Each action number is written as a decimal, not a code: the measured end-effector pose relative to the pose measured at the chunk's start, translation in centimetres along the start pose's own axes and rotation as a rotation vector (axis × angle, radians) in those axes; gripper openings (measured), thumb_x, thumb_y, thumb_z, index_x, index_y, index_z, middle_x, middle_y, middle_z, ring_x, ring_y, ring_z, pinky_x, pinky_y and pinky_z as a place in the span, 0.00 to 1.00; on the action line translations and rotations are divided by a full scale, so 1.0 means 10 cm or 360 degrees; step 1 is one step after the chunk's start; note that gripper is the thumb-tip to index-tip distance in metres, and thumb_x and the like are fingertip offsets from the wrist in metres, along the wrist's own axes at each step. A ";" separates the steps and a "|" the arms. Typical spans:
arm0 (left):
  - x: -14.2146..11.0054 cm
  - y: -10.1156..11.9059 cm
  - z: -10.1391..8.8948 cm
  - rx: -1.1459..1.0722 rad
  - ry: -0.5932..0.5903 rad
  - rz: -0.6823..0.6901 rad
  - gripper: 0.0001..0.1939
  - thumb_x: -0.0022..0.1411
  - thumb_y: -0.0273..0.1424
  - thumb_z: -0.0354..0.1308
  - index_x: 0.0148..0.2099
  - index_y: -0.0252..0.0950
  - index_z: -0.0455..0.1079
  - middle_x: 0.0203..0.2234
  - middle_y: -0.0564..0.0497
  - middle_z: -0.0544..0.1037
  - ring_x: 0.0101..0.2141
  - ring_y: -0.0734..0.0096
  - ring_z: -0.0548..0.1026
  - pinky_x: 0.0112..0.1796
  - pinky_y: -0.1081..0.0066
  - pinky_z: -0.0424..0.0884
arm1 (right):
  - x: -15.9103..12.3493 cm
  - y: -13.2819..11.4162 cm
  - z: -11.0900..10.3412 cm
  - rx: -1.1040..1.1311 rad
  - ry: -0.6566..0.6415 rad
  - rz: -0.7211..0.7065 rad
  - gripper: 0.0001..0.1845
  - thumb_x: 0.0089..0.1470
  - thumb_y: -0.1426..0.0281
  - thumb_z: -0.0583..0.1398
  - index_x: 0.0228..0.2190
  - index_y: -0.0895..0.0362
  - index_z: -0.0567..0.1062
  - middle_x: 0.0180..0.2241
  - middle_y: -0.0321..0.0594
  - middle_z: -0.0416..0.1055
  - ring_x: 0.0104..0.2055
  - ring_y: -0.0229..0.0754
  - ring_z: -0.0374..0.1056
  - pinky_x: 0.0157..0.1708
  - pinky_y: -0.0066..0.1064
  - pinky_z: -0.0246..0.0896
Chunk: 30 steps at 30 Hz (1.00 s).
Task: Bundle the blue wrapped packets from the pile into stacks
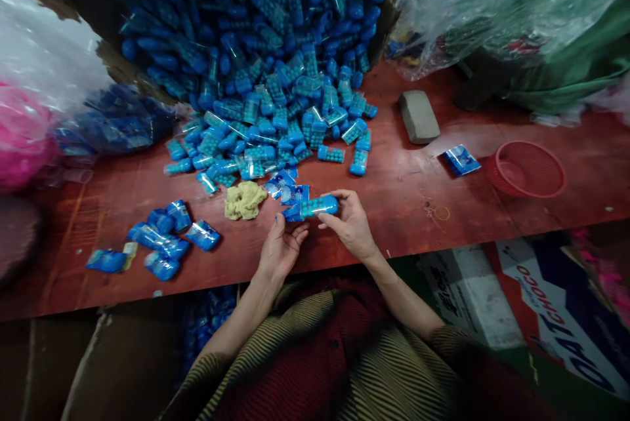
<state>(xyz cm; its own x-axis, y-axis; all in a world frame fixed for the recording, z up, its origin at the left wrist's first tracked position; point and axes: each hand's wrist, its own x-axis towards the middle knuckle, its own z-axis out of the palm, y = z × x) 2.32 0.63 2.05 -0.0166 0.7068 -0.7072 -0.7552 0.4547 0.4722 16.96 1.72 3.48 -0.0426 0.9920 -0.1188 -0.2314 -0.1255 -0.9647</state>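
Observation:
My right hand [350, 221] grips a small blue tube [319, 206] wrapped in clear plastic, held sideways just above the red-brown table [403, 211]. My left hand [281, 247] pinches the tube's left end, where a blue paper label [294, 213] sticks out. A few loose blue labels [288, 188] lie on the table just beyond my hands. A big heap of the same blue tubes [275, 113] spills from a cardboard box toward me.
A yellow cloth wad [245, 200] lies left of my hands. Several finished blue packets [162, 237] sit at the front left. A grey block [418, 117], one blue packet [461, 160] and a red mesh basket [525, 169] are at right. Plastic bags [492, 1] crowd the far corners.

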 end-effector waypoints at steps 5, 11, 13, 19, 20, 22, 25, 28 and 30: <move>-0.01 0.00 0.00 0.0010 -0.0034 0.0027 0.11 0.59 0.37 0.58 0.40 0.35 0.70 0.28 0.48 0.78 0.28 0.71 0.77 0.27 0.75 0.73 | -0.07 0.08 0.03 -0.0179 0.0061 -0.0130 0.22 0.45 0.67 0.65 0.41 0.51 0.63 0.44 0.38 0.67 0.41 0.39 0.68 0.35 0.31 0.72; -0.04 0.01 0.04 -0.0074 -0.0019 0.0038 0.10 0.59 0.35 0.57 0.42 0.37 0.70 0.30 0.50 0.78 0.30 0.70 0.77 0.29 0.74 0.74 | -0.15 0.14 0.06 -0.0381 0.0131 -0.0342 0.23 0.47 0.67 0.64 0.44 0.50 0.63 0.47 0.41 0.66 0.48 0.43 0.68 0.45 0.36 0.69; -0.04 0.01 0.04 -0.0090 -0.0023 0.0053 0.10 0.60 0.35 0.57 0.42 0.37 0.70 0.29 0.51 0.78 0.31 0.70 0.77 0.30 0.74 0.74 | -0.16 0.14 0.06 -0.0388 0.0127 -0.0355 0.23 0.47 0.67 0.64 0.44 0.50 0.63 0.48 0.41 0.66 0.48 0.43 0.68 0.46 0.37 0.68; -0.03 0.02 0.03 -0.0103 0.0014 0.0076 0.09 0.59 0.34 0.58 0.42 0.39 0.70 0.31 0.51 0.78 0.32 0.71 0.77 0.34 0.72 0.74 | -0.17 0.14 0.04 -0.0284 0.0105 -0.0272 0.22 0.47 0.67 0.64 0.43 0.50 0.63 0.46 0.41 0.67 0.47 0.43 0.68 0.46 0.37 0.68; -0.03 0.02 0.03 -0.0099 0.0013 0.0077 0.10 0.58 0.34 0.58 0.42 0.39 0.70 0.31 0.51 0.78 0.33 0.70 0.77 0.35 0.71 0.74 | -0.17 0.14 0.03 -0.0282 0.0096 -0.0271 0.23 0.47 0.67 0.64 0.43 0.50 0.63 0.47 0.41 0.67 0.47 0.42 0.68 0.46 0.37 0.68; -0.03 0.03 0.03 -0.0090 -0.0001 0.0081 0.11 0.58 0.35 0.59 0.43 0.39 0.70 0.33 0.51 0.78 0.33 0.70 0.77 0.35 0.71 0.75 | -0.17 0.13 0.03 -0.0287 0.0083 -0.0280 0.23 0.47 0.68 0.64 0.43 0.50 0.63 0.47 0.41 0.67 0.47 0.42 0.68 0.46 0.37 0.68; -0.03 0.04 0.03 -0.0078 -0.0028 0.0092 0.10 0.58 0.35 0.59 0.42 0.39 0.70 0.32 0.51 0.78 0.32 0.70 0.77 0.33 0.73 0.74 | -0.16 0.13 0.02 -0.0303 0.0064 -0.0310 0.22 0.47 0.68 0.64 0.44 0.51 0.63 0.47 0.41 0.67 0.47 0.41 0.68 0.45 0.35 0.68; -0.05 0.04 0.03 -0.0057 -0.0083 0.0133 0.12 0.57 0.36 0.60 0.43 0.38 0.70 0.31 0.51 0.79 0.31 0.70 0.77 0.32 0.73 0.74 | -0.16 0.12 0.02 -0.0328 0.0062 -0.0339 0.23 0.47 0.69 0.64 0.44 0.51 0.63 0.47 0.41 0.67 0.46 0.41 0.69 0.44 0.34 0.69; -0.06 0.04 0.03 -0.0038 -0.0137 0.0165 0.15 0.55 0.36 0.62 0.43 0.37 0.70 0.31 0.51 0.79 0.30 0.69 0.77 0.31 0.73 0.74 | -0.17 0.14 0.04 -0.0307 0.0057 -0.0350 0.23 0.47 0.69 0.64 0.44 0.51 0.63 0.47 0.40 0.67 0.46 0.41 0.69 0.44 0.34 0.69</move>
<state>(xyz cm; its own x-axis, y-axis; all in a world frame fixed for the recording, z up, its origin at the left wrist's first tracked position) 2.21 0.52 2.81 -0.0399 0.7938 -0.6069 -0.7677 0.3644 0.5271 16.35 -0.09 2.45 0.0231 0.9954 0.0929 -0.0421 0.0938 -0.9947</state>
